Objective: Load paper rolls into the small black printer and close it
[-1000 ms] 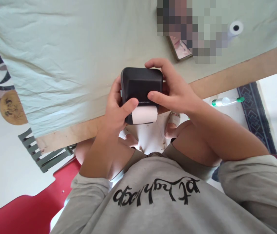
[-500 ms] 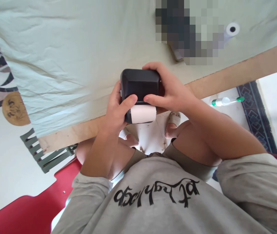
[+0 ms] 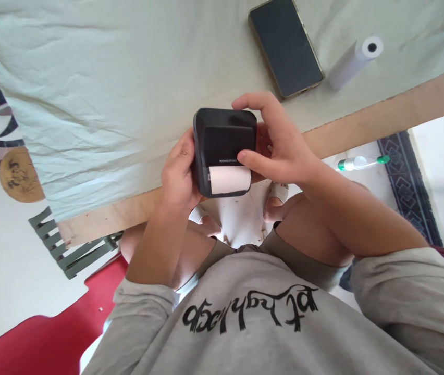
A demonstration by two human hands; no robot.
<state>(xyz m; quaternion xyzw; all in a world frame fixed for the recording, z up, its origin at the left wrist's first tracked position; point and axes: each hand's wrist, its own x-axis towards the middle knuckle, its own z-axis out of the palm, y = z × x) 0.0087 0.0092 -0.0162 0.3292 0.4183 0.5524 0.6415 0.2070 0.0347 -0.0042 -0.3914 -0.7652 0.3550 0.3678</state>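
A small black label printer is held up over the table's near edge, with a white paper roll showing at its lower end. My left hand grips the printer along its left side. On the other side, my right hand has its thumb on the printer's lower right face and its index finger by the top right corner. Its other fingers are partly hidden behind the printer and seem to support it from the right.
A smartphone lies on the pale cloth at the upper right. Beside it is a white paper roll. The table's bare wooden edge runs in front of me. A bottle with green ends is on the floor to the right.
My left thumb has come off the printer's front face to its left side. My right index finger has lifted slightly. The printer stays nearly in place.
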